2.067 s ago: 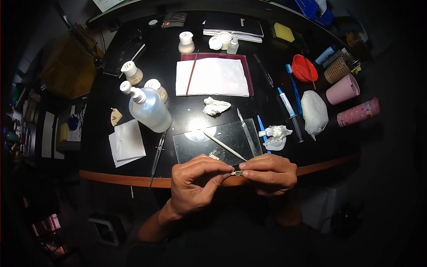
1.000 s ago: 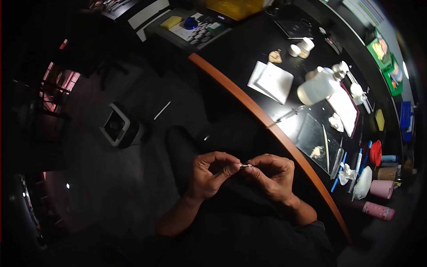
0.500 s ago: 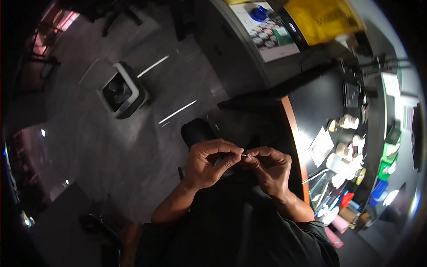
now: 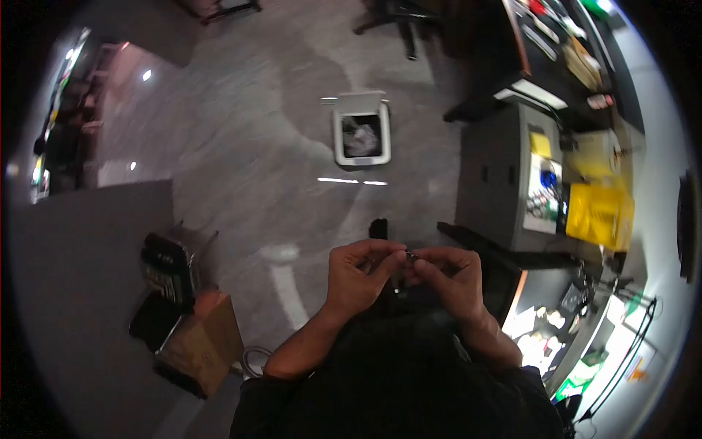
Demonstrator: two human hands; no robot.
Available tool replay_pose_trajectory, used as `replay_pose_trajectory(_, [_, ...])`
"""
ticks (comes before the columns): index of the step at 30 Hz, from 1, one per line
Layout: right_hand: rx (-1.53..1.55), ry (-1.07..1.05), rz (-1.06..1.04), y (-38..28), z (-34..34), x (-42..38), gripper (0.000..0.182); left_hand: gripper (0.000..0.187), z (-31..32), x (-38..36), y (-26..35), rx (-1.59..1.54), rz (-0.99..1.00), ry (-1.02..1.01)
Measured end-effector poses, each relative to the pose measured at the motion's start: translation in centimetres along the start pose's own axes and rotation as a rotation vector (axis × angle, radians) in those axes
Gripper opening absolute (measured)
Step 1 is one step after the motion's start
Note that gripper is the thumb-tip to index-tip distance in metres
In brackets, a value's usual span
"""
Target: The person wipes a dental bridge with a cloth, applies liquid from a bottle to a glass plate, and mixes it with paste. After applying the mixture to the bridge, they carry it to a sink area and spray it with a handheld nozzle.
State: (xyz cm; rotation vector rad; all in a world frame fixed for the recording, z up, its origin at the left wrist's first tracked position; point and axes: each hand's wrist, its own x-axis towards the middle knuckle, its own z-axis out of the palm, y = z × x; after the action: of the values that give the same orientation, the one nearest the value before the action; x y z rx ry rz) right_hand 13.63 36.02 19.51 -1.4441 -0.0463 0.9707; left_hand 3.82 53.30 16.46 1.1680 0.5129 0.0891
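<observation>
Both hands are held together in front of the body, above the dark clothing. My left hand (image 4: 357,279) pinches one side of a tiny metallic piece (image 4: 411,257) between thumb and forefinger. My right hand (image 4: 455,282) grips the other side of it in the same way, fingertips nearly touching those of the left. The piece is mostly hidden by the fingertips, so its shape cannot be told.
A white-rimmed bin (image 4: 386,146) stands on the grey floor ahead. A cardboard box (image 4: 212,344) is at the lower left. To the right are a grey cabinet (image 4: 493,175), a yellow bag (image 4: 596,216) and a brightly lit, cluttered desk (image 4: 518,293).
The view has swung round, so the bin now appears nearer the middle and the desk lower right. Both hands stay together on the small piece, which shows less between the fingertips.
</observation>
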Motion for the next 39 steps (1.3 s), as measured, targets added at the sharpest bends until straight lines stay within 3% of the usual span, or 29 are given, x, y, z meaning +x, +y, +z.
replay_pose_trajectory(5, [-0.008, -0.244, -0.074, -2.3, 7.4, 5.8, 0.012, 0.015, -7.0, -1.0, 4.4, 0.237, 0.389, 0.172])
replay_pose_trajectory(12, [-0.193, -0.434, -0.048, -5.7, 19.4, 15.9, 0.010, 0.018, -17.2, 0.3, 9.7, 0.434, 0.470, 0.477])
replay_pose_trajectory(16, [0.008, -0.577, 0.060, -6.0, 28.0, 23.9, 0.011, 0.018, -26.3, 3.2, 13.4, 0.556, 0.650, 0.561])
replay_pose_trajectory(19, [-0.028, -0.666, 0.161, -8.5, 37.3, 29.4, 0.019, 0.018, -33.7, 4.6, 17.1, 0.662, 0.630, 0.697])
replay_pose_trajectory(20, [-0.022, -0.750, 0.166, -8.7, 39.9, 31.6, 0.011, 0.019, -36.0, 4.7, 18.9, 0.611, 0.623, 0.739])
replay_pose_trajectory(23, [-0.261, -0.921, 0.044, -10.7, 49.4, 35.6, 0.009, 0.020, -43.0, 4.1, 22.0, 0.591, 0.561, 0.924])
replay_pose_trajectory(24, [-0.433, -0.967, 0.039, -12.4, 52.7, 36.3, 0.007, 0.020, -45.0, 3.7, 23.4, 0.529, 0.529, 0.956])
replay_pose_trajectory(31, [-0.718, -1.352, -0.181, -13.6, 73.6, 46.5, 0.010, 0.011, -61.8, 6.5, 25.4, 0.075, 0.456, 1.179])
replay_pose_trajectory(33, [-0.762, -1.293, -0.164, -14.2, 78.9, 49.3, 0.010, 0.009, -67.9, 8.4, 27.2, -0.049, 0.479, 1.144])
replay_pose_trajectory(36, [-0.666, -1.178, -0.184, -15.7, 86.2, 54.4, 0.011, 0.008, -77.6, 11.4, 33.3, 0.324, 0.423, 1.102])
replay_pose_trajectory(39, [-0.659, -1.026, -0.131, -20.4, 93.2, 59.2, 0.012, 0.009, -87.2, 15.5, 40.0, 0.385, 0.476, 0.910])
